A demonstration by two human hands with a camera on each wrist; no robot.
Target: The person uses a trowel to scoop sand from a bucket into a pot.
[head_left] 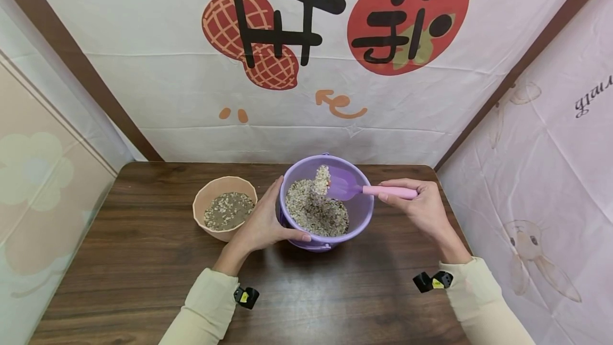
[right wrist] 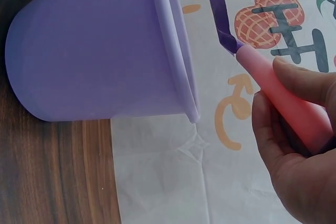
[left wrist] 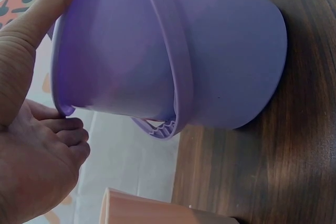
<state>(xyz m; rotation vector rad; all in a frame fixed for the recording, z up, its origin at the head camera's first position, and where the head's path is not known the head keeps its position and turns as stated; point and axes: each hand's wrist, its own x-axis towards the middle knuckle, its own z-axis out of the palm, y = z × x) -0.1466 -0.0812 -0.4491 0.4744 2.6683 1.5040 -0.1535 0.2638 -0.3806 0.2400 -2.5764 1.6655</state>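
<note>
A purple bucket (head_left: 356,217) stands on the brown table (head_left: 143,260), near the far edge and a little right of its middle. It is partly filled with grain (head_left: 316,214). The left hand (head_left: 263,222) grips the bucket's left side: the thumb curls along the near rim, and the fingers wrap the outer wall, with the index fingertip reaching up near the rim at the far side. In the left wrist view the thumb (left wrist: 37,19) lies pressed along the rim, while the other fingers (left wrist: 63,137) are curled together under the lip.

The right hand (head_left: 421,209) holds a scoop (head_left: 349,188) by its pink handle, the fingers closed round the grip, thumb on top. The scoop's purple blade hangs over the bucket's mouth, tipped to the left, and grain falls off its edge onto the heap below. The right wrist view shows the blade (right wrist: 220,17) above the rim, clear of it.

A tan bowl (head_left: 203,201) holding some grain stands just left of the bucket, behind the left hand, nearly touching its knuckles.
</note>
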